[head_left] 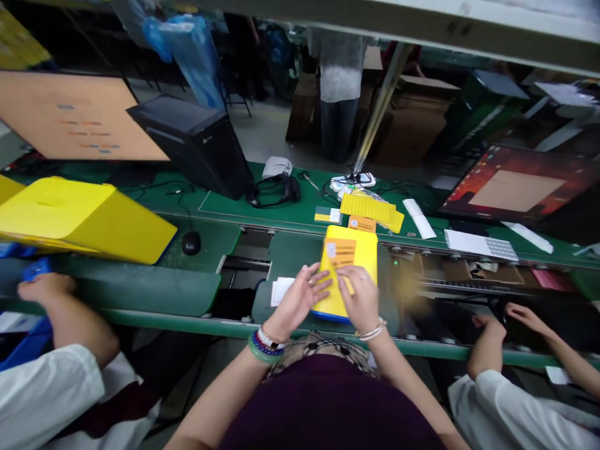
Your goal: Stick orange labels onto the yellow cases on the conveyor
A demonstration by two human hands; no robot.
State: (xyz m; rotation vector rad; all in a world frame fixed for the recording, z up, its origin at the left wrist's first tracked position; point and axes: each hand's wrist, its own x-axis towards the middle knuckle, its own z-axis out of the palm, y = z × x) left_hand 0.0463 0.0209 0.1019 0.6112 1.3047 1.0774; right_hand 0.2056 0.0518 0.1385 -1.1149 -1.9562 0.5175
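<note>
Long green assembly desk (281, 209) spans the view, w/ a black PC tower (192, 147) and a big yellow case (79, 219) well ahead and left of the grip, and a lit monitor (515, 184) ahead and right. A co-worker's hand (47, 289) sits far left of the grip, another co-worker's hand (527, 317) far right, both apart from this person's own.

Yellow box w/ blue base (360, 250) lies on a green belt pad (295, 253) right under the grip, its long side running away from the person. L grip (300, 299) is spread, palm down on the box's near end. R grip (363, 299) is curled, fingers down on the same area, just beside L; can't tell if it's pinching a thin slip there. Best guess: both hands low and box kept square on pad = steadiest.

Orange label (340, 253) sits on the box just ahead of the fingers. White paper slips (281, 290) lie just left of L grip.
</note>
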